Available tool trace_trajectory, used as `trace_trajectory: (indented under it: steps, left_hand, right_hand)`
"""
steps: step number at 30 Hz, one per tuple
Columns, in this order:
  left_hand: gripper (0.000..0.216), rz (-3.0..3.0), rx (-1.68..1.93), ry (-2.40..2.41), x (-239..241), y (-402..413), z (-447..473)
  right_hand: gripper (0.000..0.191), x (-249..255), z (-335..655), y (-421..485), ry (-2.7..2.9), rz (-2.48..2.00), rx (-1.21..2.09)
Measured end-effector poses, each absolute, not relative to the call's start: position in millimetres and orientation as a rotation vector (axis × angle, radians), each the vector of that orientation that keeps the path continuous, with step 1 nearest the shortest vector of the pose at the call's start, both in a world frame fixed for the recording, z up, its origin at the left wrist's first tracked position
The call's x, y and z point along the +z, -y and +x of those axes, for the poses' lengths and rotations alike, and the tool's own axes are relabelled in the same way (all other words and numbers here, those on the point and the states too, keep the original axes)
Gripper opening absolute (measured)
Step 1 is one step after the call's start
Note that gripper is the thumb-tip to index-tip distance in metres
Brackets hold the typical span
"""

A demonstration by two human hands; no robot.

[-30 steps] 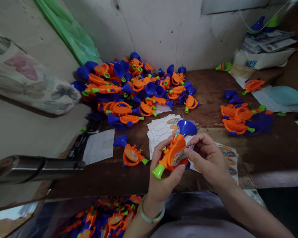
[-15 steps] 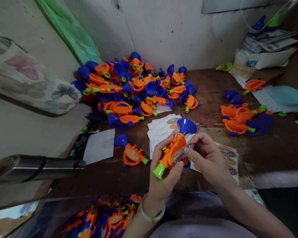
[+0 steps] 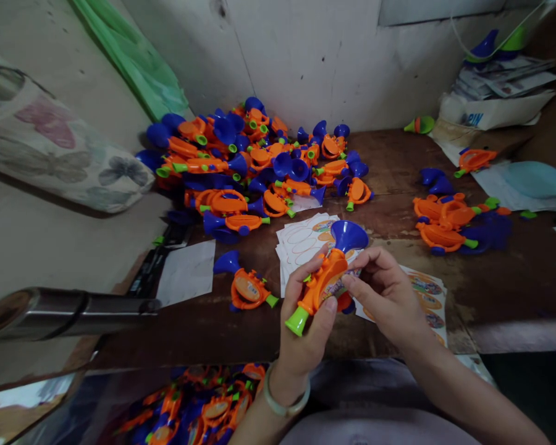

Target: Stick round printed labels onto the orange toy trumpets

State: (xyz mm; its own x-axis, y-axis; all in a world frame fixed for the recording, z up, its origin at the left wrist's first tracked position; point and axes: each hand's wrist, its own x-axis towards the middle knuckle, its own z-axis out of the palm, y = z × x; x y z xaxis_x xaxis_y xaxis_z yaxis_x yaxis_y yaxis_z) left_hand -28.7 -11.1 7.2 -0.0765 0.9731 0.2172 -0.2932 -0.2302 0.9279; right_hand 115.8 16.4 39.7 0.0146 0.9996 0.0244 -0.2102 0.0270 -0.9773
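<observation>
My left hand grips an orange toy trumpet with a blue bell and a green mouthpiece, held above the wooden table's front edge. My right hand pinches its fingertips against a colourful sticker on the trumpet's side. Under my hands lie sticker sheets, some with empty outlines. Another trumpet with a sticker rests on the table just left of my hands.
A big pile of orange and blue trumpets fills the back left. A smaller group lies at right. A metal tube juts in from the left. More trumpets sit in a bag below. Papers and a box stand back right.
The trumpet has tilted slightly in my left hand, and my right fingertips have slid along the sticker. Nothing else has moved.
</observation>
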Motion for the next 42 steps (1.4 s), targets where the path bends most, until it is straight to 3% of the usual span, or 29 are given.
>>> trace_trajectory:
  steps: [23, 25, 27, 29, 30, 33, 36, 39, 42]
  left_hand:
    - [0.037, 1.154, 1.562, -0.958, 7.7, 19.4, -25.7]
    - [0.037, 1.150, 1.587, -1.001, 6.1, 21.0, -25.4]
    - [0.037, 1.167, 1.597, -1.045, 5.3, 22.6, -24.7]
    - [0.038, 1.239, 1.567, -1.046, 5.5, 23.8, -26.0]
    - [0.038, 1.302, 1.551, -1.029, 5.8, 23.9, -28.7]
    - [0.039, 1.561, 1.620, -1.060, 5.2, 20.1, -52.4]
    - [0.052, 1.870, 1.733, -1.446, -2.9, 10.5, -100.7]
    - [0.060, 2.202, 1.462, -1.829, -22.7, 3.9, -154.2]
    - [0.069, 2.362, 1.094, -1.894, -46.8, 7.0, -188.1]
  right_hand:
    - [0.013, 26.5, 112.9, -12.9, 1.408, -1.177, 0.866]
    - [0.024, 24.7, 113.0, -12.0, 1.475, -1.242, 0.587]
    - [0.055, 22.8, 112.9, -14.9, 1.529, -1.264, 0.308]
    - [0.078, 18.6, 116.3, -23.5, 1.618, -1.234, 0.194]
    - [0.080, 14.9, 121.1, -29.7, 1.659, -1.228, 0.172]
    - [0.067, -2.2, 152.5, -48.5, 1.669, -1.359, 0.059]
    - [0.035, -18.2, 198.1, -51.0, 1.888, -1.591, 0.278]
    - [0.017, -22.3, 225.7, -39.1, 2.023, -1.638, 0.395]
    - [0.017, -19.3, 218.5, -39.7, 2.097, -1.672, 0.429]
